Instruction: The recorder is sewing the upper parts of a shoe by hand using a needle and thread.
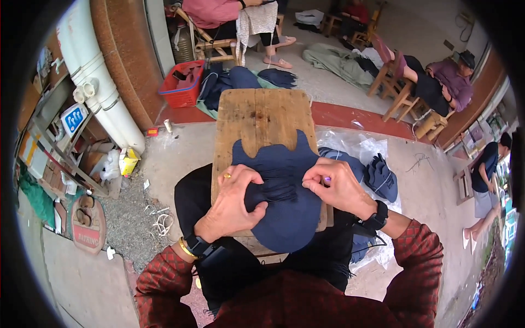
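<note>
Outdoor concrete yard, with a small wooden worktop pulled over the person's lap so the work sits close. Spread flat on the worktop's near end is a dark blue fabric piece, held taut so it won't slide. Left hand presses down on the fabric's left side, fingers bunching it. Right hand pinches its right edge, maybe around something small and purple. More blue pieces wait on plastic sheeting right of the worktop, a red basket beyond its far-left corner.

Matt navy cloth piece on a rough, worn wooden board; glossy clear plastic sheet beside.
</note>
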The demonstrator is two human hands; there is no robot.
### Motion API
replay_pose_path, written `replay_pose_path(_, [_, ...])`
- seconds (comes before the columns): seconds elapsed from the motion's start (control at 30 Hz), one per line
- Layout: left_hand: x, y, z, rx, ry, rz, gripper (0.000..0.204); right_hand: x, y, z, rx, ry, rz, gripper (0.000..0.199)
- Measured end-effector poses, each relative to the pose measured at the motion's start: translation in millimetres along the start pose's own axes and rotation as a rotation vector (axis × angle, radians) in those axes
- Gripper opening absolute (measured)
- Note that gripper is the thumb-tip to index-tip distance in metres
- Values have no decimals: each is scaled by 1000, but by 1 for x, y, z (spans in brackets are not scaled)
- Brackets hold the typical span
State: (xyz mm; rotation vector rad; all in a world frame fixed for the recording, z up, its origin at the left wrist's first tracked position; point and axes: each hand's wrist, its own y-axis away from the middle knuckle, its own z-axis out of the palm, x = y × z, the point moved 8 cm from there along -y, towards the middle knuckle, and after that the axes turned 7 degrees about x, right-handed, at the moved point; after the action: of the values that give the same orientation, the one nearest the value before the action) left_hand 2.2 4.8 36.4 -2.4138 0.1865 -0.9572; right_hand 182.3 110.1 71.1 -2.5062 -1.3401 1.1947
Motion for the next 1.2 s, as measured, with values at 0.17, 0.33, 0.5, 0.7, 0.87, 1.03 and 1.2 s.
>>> replay_pose_path(0.17, [5, -1, 4, -25, -26, 5, 52, 1, 3, 11, 4, -13, -81, 12])
replay_pose_path(0.33, [1, 0, 7, -23, -29, -9, 55, -8, -4, 29, -84, 57, -93, 14])
replay_pose_path(0.5, [4, -2, 4, -10, -72, 27, 57, -14, -5, 32, -219, -26, -197, 11])
replay_pose_path(0.7, [1, 0, 9, -43, -61, 10, 62, -8, 0, 38, -277, 46, -185, 9])
replay_pose_path(0.87, [1, 0, 9, -63, -75, -24, 62, -10, 5, 37, -347, -4, -66, 7])
replay_pose_path(1.03, [6, -1, 6, -13, -81, 19, 62, -9, 2, 35, -329, -53, -7, 8])
replay_pose_path(1.2, [7, 2, 0, 19, 36, 121, 37, 10, 8, 23, -196, -126, -15, 16])
